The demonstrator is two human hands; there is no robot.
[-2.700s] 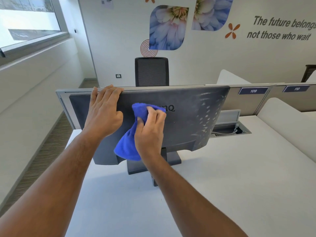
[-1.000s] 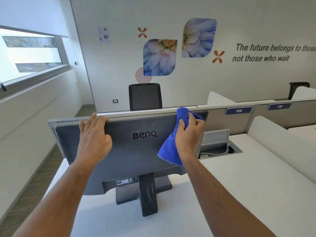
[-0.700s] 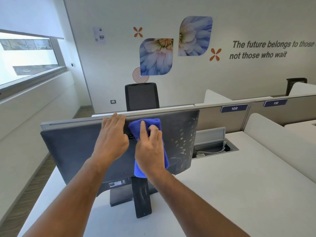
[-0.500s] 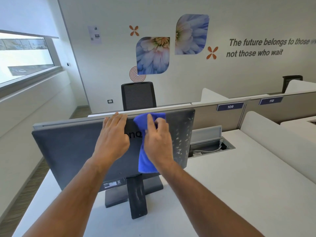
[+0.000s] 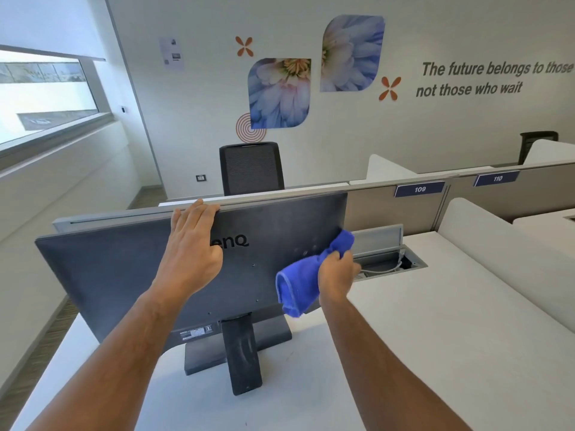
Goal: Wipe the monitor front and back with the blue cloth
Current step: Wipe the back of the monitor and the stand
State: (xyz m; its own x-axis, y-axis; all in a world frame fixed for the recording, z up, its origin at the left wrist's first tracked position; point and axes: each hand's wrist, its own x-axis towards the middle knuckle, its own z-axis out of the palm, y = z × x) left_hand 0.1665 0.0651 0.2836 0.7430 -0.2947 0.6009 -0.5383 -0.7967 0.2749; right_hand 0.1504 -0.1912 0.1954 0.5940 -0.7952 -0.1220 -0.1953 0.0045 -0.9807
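The BenQ monitor point(image 5: 124, 275) stands on the white desk point(image 5: 435, 337), back facing near, long axis left-right. Left hand point(image 5: 191, 250) lies flat, fingers hooking its top edge; right hand point(image 5: 336, 275) clutches the blue cloth point(image 5: 298, 284) against its right side.

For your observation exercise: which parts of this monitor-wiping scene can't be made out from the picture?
Head view only:
- monitor screen side: faces away.
- Logo's first letters: covered by the left hand.
- Label print on the monitor back: too small.
- Wall slogan: cut off at the right edge.
- Right hand fingertips: buried in the blue cloth.
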